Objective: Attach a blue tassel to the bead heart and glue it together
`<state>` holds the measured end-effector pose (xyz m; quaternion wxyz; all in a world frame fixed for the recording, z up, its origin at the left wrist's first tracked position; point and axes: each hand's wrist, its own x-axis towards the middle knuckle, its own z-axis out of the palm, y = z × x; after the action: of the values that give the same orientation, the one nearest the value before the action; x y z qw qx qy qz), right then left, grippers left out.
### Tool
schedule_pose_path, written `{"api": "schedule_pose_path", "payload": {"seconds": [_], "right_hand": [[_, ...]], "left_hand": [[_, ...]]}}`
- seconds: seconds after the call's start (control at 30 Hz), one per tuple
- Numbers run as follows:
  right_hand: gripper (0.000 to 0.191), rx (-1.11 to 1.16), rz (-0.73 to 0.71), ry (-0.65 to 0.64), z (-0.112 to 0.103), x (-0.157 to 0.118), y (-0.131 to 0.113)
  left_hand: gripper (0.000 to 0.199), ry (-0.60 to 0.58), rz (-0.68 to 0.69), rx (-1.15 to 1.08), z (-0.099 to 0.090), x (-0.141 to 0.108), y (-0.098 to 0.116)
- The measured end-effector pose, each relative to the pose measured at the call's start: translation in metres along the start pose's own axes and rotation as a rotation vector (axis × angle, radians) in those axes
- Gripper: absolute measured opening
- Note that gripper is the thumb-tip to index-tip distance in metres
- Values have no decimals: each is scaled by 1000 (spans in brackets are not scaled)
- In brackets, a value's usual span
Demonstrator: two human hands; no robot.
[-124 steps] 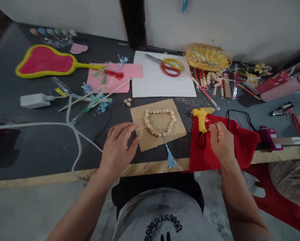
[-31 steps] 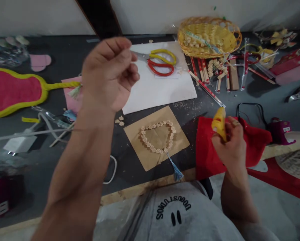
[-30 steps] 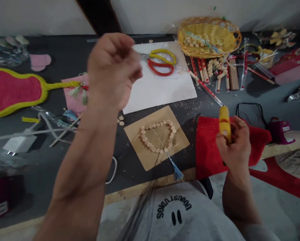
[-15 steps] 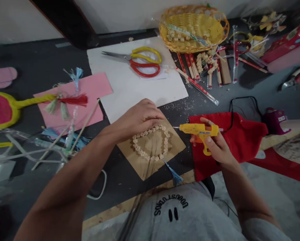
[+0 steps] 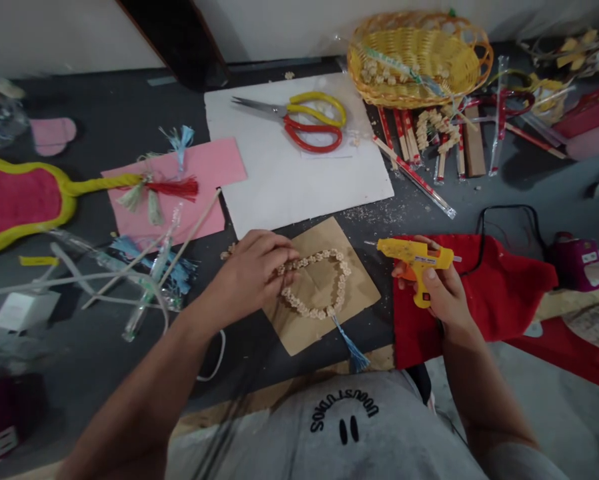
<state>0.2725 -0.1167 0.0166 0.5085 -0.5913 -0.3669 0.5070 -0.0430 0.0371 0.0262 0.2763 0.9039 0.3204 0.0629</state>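
Observation:
My right hand (image 5: 444, 287) is wrapped around a yellow hot glue gun (image 5: 417, 255), its nozzle pointing left, above red cloth. A looped strand of small pale flower-shaped beads (image 5: 343, 283) lies on a square of brown cardboard (image 5: 299, 340). From its lower edge hangs a blue tassel (image 5: 352, 350), reaching past the cardboard. My left hand (image 5: 262, 267) is closed over the strand's left side, fingertips curled onto the beads and hiding part of them. A few more pale beads (image 5: 228, 252) show beyond the knuckles.
Scissors (image 5: 314, 123) with yellow and red handles lie on a white board (image 5: 299, 193). A yellow wicker basket (image 5: 419, 93) stands behind wrapped chopsticks (image 5: 414, 177). Pink paper (image 5: 214, 160), tassels, sticks and a cable crowd the left. The red cloth (image 5: 509, 280) lies right.
My left hand has moved left and down from the strand's top edge to its left side. The right hand still holds the glue gun. The whole view has shifted slightly.

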Motion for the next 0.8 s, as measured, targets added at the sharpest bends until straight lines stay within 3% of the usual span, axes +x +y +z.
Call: {"api": "schedule_pose_path", "payload": {"seconds": [0.2, 0.37, 0.57, 0.8], "right_hand": [[48, -12, 1, 20, 2, -1, -2], [48, -36, 2, 12, 1, -1, -2], [52, -72, 19, 52, -1, -1, 2], [52, -51, 26, 46, -3, -3, 6]], "left_hand": [[31, 39, -48, 30, 14, 1, 4], [30, 73, -45, 5, 9, -3, 6], [29, 129, -113, 22, 1, -22, 8], [27, 217, -209, 116, 12, -40, 17]]}}
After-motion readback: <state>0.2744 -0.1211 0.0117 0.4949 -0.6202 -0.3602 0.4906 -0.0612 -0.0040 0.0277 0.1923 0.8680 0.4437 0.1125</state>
